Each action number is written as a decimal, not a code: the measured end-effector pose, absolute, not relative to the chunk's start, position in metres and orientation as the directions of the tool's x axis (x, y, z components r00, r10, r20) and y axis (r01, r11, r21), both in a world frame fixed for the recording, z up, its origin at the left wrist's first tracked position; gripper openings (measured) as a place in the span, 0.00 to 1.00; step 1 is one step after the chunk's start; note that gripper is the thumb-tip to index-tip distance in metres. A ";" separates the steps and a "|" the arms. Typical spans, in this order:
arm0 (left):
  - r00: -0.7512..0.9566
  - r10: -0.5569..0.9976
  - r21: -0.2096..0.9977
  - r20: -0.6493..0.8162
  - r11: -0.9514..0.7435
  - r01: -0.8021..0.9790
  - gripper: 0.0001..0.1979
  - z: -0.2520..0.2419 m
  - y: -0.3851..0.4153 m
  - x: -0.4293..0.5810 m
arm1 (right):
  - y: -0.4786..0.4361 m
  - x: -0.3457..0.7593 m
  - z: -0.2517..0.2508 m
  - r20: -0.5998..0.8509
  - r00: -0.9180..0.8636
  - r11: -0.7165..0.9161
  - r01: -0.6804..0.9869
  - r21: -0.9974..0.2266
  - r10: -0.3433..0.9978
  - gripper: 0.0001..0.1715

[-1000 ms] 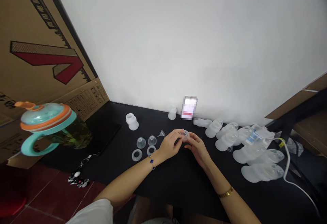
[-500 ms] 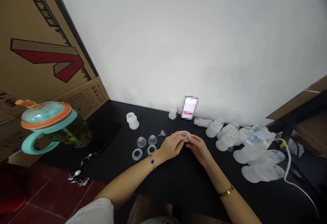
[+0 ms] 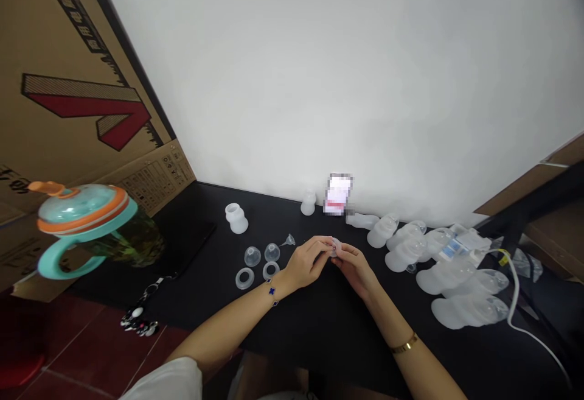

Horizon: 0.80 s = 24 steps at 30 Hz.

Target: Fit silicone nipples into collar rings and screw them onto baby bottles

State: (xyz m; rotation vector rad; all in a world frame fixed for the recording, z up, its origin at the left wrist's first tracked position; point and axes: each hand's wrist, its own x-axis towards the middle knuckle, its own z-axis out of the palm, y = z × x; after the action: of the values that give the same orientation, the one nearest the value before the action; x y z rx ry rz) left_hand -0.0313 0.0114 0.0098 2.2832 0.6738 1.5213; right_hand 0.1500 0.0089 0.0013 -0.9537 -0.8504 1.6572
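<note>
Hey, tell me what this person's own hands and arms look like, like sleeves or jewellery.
The left hand is ungloved, with a thin bracelet behind it that has a blue, petal-shaped detail; farther up is a white sleeve. The right hand is ungloved too, and a shiny gold-coloured bangle is worn farther back. No right sleeve is in view.

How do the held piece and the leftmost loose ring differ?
Support: the held piece is in the grip of the left hand and right hand; the leftmost ring lies flat on the black table.
Visibility: hands partly cover the held piece, while the leftmost ring shows its open centre.
Both look translucent.
</note>
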 end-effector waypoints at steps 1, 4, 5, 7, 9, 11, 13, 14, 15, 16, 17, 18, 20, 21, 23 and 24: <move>0.323 0.545 0.504 0.774 -0.838 0.209 0.08 0.009 0.012 -0.031 | 0.009 0.150 0.002 -0.188 -0.187 -0.250 -0.409 -0.878 0.964 0.15; 0.318 0.546 0.500 0.775 -0.838 0.218 0.08 0.007 0.013 -0.030 | 0.007 0.148 0.003 -0.194 -0.188 -0.258 -0.421 -0.870 0.963 0.14; 0.317 0.545 0.498 0.776 -0.839 0.221 0.09 0.006 0.013 -0.030 | 0.007 0.148 0.004 -0.200 -0.191 -0.265 -0.426 -0.865 0.961 0.14; 0.319 0.542 0.495 0.778 -0.840 0.221 0.09 0.004 0.014 -0.029 | 0.006 0.148 0.005 -0.212 -0.199 -0.280 -0.437 -0.855 0.957 0.15; 0.321 0.540 0.495 0.778 -0.841 0.218 0.09 0.003 0.014 -0.029 | 0.006 0.148 0.005 -0.223 -0.206 -0.294 -0.447 -0.845 0.953 0.14; 0.323 0.544 0.500 0.774 -0.839 0.215 0.09 0.004 0.013 -0.028 | 0.006 0.149 0.005 -0.228 -0.209 -0.301 -0.453 -0.839 0.951 0.13; 0.324 0.552 0.509 0.769 -0.834 0.213 0.08 0.005 0.013 -0.029 | 0.007 0.149 0.005 -0.230 -0.211 -0.304 -0.455 -0.837 0.950 0.12; 0.325 0.555 0.513 0.766 -0.832 0.210 0.08 0.006 0.013 -0.029 | 0.007 0.150 0.005 -0.229 -0.212 -0.304 -0.458 -0.836 0.950 0.12; 0.326 0.556 0.517 0.764 -0.831 0.206 0.08 0.007 0.012 -0.029 | 0.007 0.150 0.005 -0.227 -0.212 -0.302 -0.463 -0.833 0.951 0.12; 0.329 0.557 0.520 0.763 -0.830 0.200 0.08 0.007 0.012 -0.029 | 0.007 0.150 0.004 -0.224 -0.212 -0.300 -0.469 -0.831 0.951 0.12; 0.332 0.556 0.523 0.762 -0.831 0.192 0.08 0.007 0.012 -0.029 | 0.007 0.151 0.004 -0.222 -0.211 -0.298 -0.473 -0.829 0.952 0.12; 0.336 0.555 0.524 0.761 -0.831 0.184 0.08 0.007 0.012 -0.029 | 0.008 0.151 0.003 -0.219 -0.211 -0.296 -0.474 -0.829 0.953 0.11; 0.345 0.548 0.522 0.762 -0.835 0.174 0.08 0.007 0.012 -0.029 | 0.008 0.152 0.002 -0.216 -0.214 -0.294 -0.469 -0.833 0.953 0.11; 0.350 0.545 0.519 0.762 -0.837 0.174 0.08 0.007 0.012 -0.030 | 0.008 0.152 0.002 -0.213 -0.215 -0.292 -0.466 -0.835 0.953 0.10; 0.357 0.541 0.513 0.762 -0.840 0.178 0.09 0.006 0.012 -0.030 | 0.008 0.152 0.002 -0.207 -0.214 -0.287 -0.468 -0.836 0.955 0.10; 0.359 0.540 0.511 0.761 -0.840 0.181 0.09 0.006 0.012 -0.030 | 0.008 0.152 0.002 -0.203 -0.211 -0.282 -0.472 -0.836 0.956 0.10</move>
State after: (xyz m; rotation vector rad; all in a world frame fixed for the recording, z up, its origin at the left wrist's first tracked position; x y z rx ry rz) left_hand -0.0300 0.0124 0.0059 2.2867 0.6348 1.4760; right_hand 0.1517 0.0083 0.0023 -0.9034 -0.7813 1.7079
